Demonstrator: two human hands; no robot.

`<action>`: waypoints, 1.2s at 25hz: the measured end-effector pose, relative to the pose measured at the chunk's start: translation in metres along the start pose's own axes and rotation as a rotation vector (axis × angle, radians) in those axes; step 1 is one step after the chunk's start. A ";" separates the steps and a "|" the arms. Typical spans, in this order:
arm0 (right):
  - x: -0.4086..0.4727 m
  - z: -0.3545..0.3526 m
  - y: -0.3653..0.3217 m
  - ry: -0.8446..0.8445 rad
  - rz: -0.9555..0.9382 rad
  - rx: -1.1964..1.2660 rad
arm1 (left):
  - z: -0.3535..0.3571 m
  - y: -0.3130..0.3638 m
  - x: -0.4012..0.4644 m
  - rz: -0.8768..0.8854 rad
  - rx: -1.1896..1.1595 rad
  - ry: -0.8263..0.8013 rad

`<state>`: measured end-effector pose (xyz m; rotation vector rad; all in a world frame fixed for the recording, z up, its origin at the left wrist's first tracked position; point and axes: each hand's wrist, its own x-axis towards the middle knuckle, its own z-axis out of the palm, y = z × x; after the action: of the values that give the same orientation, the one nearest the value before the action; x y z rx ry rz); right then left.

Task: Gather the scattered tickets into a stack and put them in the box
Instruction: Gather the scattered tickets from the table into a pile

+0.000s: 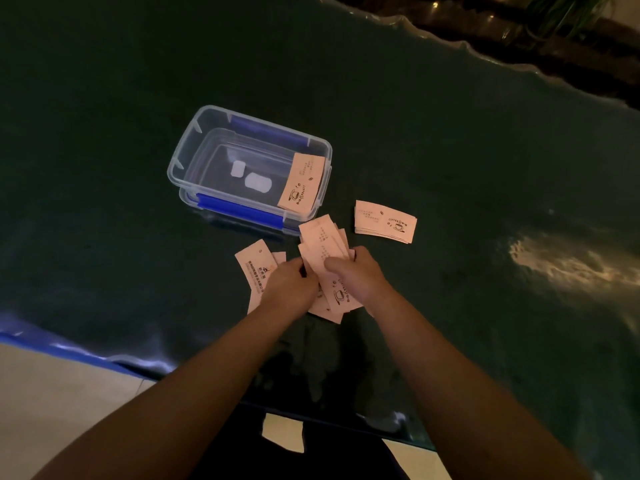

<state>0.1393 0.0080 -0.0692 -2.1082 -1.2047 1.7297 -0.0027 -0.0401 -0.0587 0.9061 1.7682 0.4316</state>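
Observation:
A clear plastic box [194, 147] with blue clips stands open on the dark table, and one pale pink ticket [302, 183] leans on its right end. A small neat stack of tickets [384, 221] lies to the right of the box. Just in front of the box, a loose fan of tickets [323, 245] is gripped by both hands: my left hand [289, 282] at its left side, my right hand [353, 271] on top with the thumb pressing down. Another ticket [252, 265] lies partly under my left hand.
The dark green glossy table [485, 168] has a wavy far edge and a blue-trimmed near edge [62, 348]. Light glare marks the right side. Pale floor shows at the lower left.

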 end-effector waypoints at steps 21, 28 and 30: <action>-0.016 0.012 -0.005 -0.006 0.096 0.030 | -0.037 -0.021 -0.002 -0.209 -0.256 0.103; -0.022 0.010 -0.008 -0.031 0.131 0.011 | 0.001 0.016 0.001 -0.146 -0.184 0.032; -0.020 0.009 -0.006 0.001 0.125 -0.015 | 0.012 0.018 0.004 -0.176 -0.248 0.107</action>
<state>0.1281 -0.0047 -0.0537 -2.2368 -1.1108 1.7742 0.0140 -0.0274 -0.0534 0.5570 1.8253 0.5785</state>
